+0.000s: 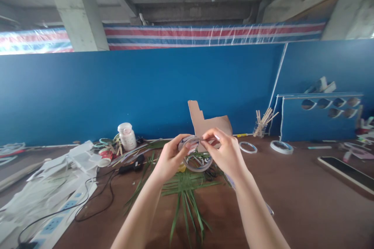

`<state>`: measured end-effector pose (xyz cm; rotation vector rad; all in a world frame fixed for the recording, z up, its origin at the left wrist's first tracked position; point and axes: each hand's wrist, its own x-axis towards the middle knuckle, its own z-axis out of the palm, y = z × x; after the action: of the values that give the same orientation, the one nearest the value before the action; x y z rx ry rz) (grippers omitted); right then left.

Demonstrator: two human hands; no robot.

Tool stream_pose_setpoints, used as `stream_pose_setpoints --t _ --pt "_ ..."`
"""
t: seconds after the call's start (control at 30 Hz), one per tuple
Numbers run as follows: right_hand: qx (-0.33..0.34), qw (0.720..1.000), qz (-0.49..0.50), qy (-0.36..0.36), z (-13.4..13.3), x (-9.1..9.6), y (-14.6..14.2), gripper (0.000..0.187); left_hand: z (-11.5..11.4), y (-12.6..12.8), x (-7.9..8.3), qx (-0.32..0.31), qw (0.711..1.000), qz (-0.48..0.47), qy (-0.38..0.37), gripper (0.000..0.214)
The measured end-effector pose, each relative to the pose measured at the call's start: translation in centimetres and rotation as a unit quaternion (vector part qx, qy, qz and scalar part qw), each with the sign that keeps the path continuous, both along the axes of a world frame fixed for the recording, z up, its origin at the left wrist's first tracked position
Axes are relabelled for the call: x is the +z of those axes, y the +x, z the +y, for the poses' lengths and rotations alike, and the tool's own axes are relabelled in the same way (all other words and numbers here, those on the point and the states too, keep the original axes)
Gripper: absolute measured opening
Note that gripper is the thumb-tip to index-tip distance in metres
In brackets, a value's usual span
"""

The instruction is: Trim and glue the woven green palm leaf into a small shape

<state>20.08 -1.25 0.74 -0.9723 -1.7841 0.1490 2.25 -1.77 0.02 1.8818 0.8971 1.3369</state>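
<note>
Both hands are raised above the tabletop, and between them they grip a thin, pale, translucent ring (195,167). The left hand (171,159) curls around the ring's left side, while the right hand (224,152) pinches its top edge between thumb and fingertips. The ring stands nearly upright, held in front of a jagged brown cardboard cutout (208,123) and above a flat cross of woven green leaf strips (185,187) on the brown tabletop (292,186).

To the left are a white-lidded jar (127,136), a black corded tool (133,164), and a white power strip with blue sockets (52,225). To the right are two white tape-like rings (247,147) (281,147) and a clear cup of wooden sticks (261,125), both well apart from the hands.
</note>
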Motion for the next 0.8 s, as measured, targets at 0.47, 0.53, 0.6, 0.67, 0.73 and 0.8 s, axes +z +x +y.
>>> stream_pose_setpoints --t 0.47,0.53,0.6,0.67,0.73,0.8 --pt "0.003 0.999 -0.021 -0.041 -0.32 0.24 0.74 0.004 -0.47 -0.34 0.19 0.008 0.995 0.095 0.035 0.037" --pt "0.005 0.999 -0.025 -0.043 -0.31 0.21 0.83 0.005 -0.5 -0.38 0.28 -0.008 0.995 0.092 0.027 0.039" --pt "0.006 0.999 -0.026 -0.042 -0.33 0.19 0.87 0.005 -0.53 -0.42 0.34 -0.023 0.996 0.084 0.018 0.042" --pt "0.006 0.999 -0.03 -0.042 -0.38 0.18 0.88 0.005 -0.54 -0.45 0.37 -0.037 0.996 0.079 0.01 0.044" --pt "0.004 0.998 -0.036 -0.043 -0.46 0.17 0.86 0.006 -0.52 -0.49 0.38 -0.049 0.996 0.077 0.003 0.045" --pt "-0.001 0.998 -0.045 -0.042 -0.55 0.13 0.85 0.006 -0.47 -0.57 0.37 -0.051 0.996 0.079 0.002 0.044"
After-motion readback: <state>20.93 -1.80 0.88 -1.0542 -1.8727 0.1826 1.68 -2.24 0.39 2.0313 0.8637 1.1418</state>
